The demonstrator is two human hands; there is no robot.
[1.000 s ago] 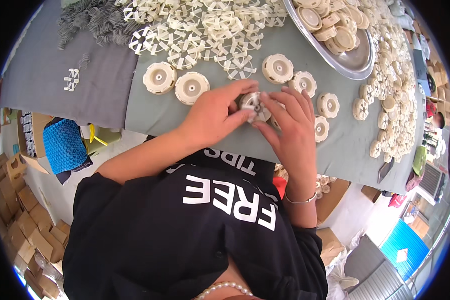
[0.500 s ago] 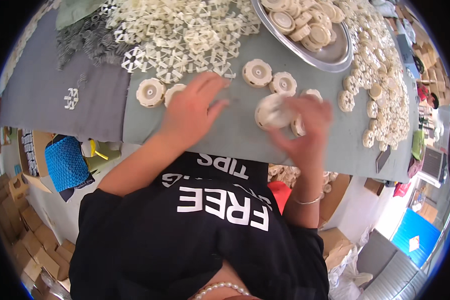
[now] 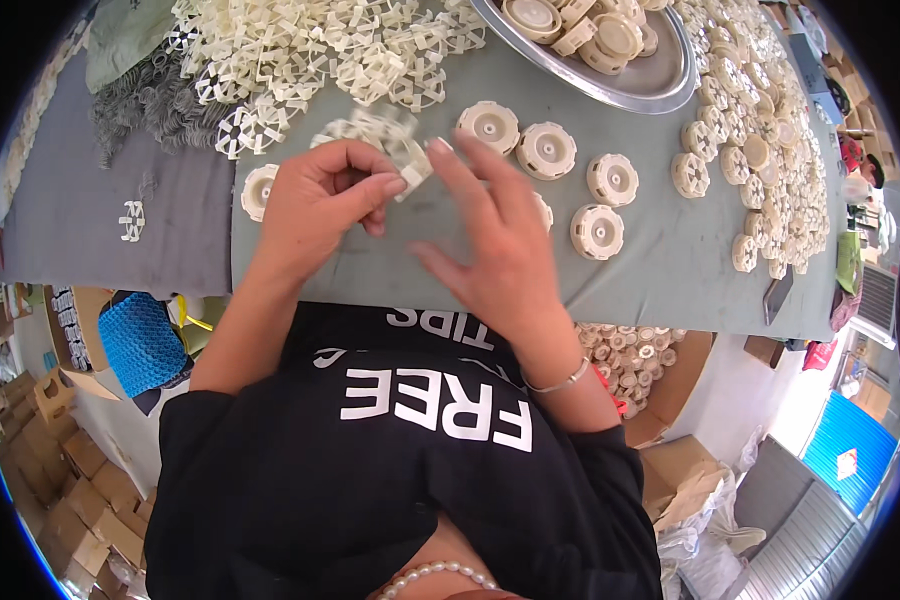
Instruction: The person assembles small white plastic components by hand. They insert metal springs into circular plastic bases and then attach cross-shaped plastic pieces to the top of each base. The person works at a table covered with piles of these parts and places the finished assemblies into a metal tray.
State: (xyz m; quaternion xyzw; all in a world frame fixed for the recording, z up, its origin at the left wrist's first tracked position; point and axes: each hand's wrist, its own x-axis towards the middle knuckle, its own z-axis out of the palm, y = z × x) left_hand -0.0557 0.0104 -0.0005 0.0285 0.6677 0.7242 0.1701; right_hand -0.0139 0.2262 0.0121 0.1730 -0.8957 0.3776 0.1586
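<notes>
One blurred cream spoked ring (image 3: 410,163), head view: pinched in left hand (image 3: 315,205) over grey-green cloth (image 3: 360,275), long axis apparently slanting upper-left to lower-right, facing unclear. Right hand (image 3: 510,235) loosely spread, apart from left, fingertips near ring.

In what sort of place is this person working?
Probably a workshop or small factory for plastic parts: there are a heap of white spoked parts, a metal tray of round cream pieces, and many cardboard boxes.
</notes>
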